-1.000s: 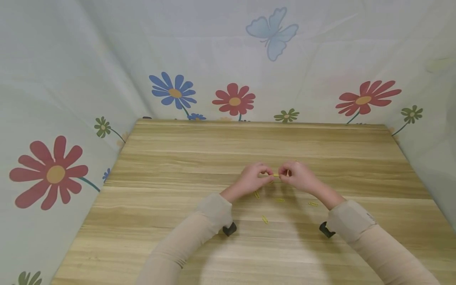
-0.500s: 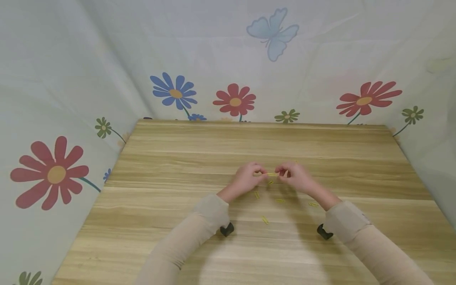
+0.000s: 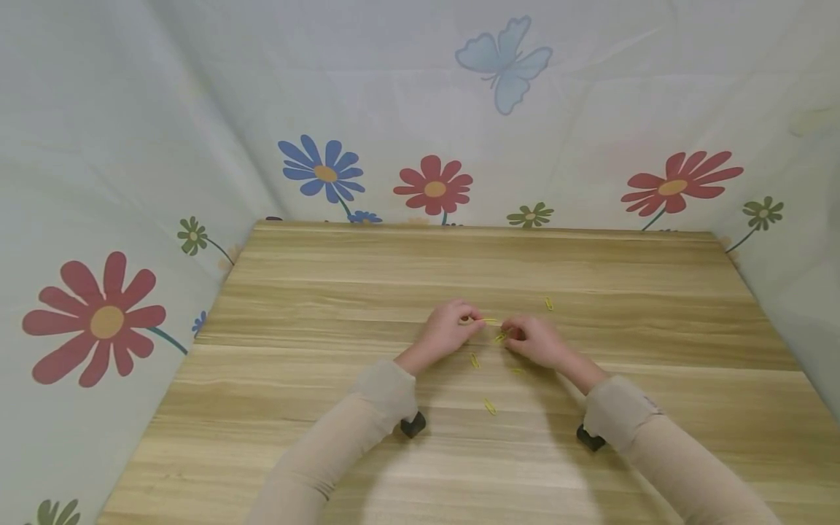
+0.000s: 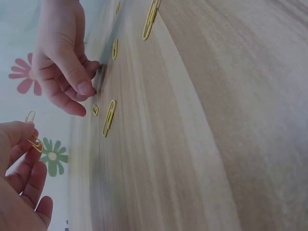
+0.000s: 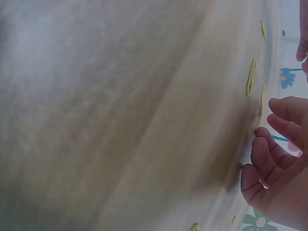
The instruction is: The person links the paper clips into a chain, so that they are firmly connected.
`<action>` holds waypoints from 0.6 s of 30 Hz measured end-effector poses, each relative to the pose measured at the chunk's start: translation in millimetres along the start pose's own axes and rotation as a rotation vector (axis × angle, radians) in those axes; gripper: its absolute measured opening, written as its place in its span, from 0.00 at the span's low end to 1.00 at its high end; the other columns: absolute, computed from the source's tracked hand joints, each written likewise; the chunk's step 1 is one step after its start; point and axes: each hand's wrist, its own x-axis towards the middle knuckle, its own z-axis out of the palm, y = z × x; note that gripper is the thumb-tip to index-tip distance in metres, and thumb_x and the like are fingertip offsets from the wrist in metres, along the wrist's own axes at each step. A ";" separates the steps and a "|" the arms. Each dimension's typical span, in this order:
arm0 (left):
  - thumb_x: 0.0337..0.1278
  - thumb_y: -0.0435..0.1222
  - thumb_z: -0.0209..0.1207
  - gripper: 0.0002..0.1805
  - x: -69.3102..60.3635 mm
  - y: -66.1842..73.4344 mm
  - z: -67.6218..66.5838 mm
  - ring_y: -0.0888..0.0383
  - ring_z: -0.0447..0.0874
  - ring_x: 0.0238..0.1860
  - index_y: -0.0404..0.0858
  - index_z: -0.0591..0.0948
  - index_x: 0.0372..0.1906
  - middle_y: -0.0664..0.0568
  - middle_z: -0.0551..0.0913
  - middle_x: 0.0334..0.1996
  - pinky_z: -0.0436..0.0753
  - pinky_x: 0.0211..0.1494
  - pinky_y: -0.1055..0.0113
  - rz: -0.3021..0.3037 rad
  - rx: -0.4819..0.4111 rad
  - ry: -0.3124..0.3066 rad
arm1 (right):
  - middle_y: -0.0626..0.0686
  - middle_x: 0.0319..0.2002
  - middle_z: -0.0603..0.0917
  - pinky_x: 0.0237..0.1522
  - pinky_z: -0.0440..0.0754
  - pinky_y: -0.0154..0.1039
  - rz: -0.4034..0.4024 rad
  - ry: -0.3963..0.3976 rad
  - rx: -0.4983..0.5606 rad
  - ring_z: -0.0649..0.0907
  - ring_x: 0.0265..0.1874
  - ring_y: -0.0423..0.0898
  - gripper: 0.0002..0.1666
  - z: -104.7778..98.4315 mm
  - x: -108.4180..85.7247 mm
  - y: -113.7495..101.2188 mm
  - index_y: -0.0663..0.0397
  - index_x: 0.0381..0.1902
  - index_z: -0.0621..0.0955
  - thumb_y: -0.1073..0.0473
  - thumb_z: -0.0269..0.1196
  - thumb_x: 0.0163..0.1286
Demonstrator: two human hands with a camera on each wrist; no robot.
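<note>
Paper clip (image 3: 489, 320) right of frame centre is pinched by the left hand (image 3: 449, 327); the loosely curled right hand (image 3: 537, 341) possibly touches another clip (image 3: 502, 337).

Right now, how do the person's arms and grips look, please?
The left sleeve and right sleeve are beige. A black block shows at the left cuff, another block at the right cuff; both cuffs are wide, greyish. The left grip and right grip wear no gloves.
</note>
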 end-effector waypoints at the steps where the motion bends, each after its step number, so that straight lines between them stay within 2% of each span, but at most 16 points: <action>1: 0.54 0.44 0.56 0.09 -0.1 -0.7 0.4 0.58 0.76 0.42 0.44 0.81 0.33 0.53 0.80 0.43 0.75 0.45 0.66 -0.001 0.004 0.001 | 0.50 0.25 0.78 0.28 0.70 0.33 0.005 0.006 -0.008 0.73 0.25 0.40 0.14 0.7 0.0 0.1 0.61 0.40 0.79 0.61 0.62 0.55; 8: 0.53 0.43 0.56 0.08 -1.0 -2.8 0.4 0.58 0.76 0.42 0.44 0.81 0.33 0.54 0.80 0.42 0.75 0.44 0.66 -0.011 0.004 0.003 | 0.50 0.27 0.78 0.28 0.69 0.34 0.032 0.030 -0.050 0.72 0.25 0.41 0.11 5.2 1.9 -0.5 0.57 0.38 0.81 0.59 0.61 0.56; 18: 0.54 0.43 0.56 0.09 -2.2 -4.9 0.8 0.59 0.76 0.42 0.44 0.81 0.33 0.54 0.80 0.42 0.74 0.44 0.67 -0.010 0.010 0.012 | 0.51 0.27 0.80 0.28 0.71 0.36 0.038 0.047 -0.087 0.74 0.25 0.42 0.05 7.9 4.2 -0.8 0.56 0.32 0.81 0.62 0.62 0.56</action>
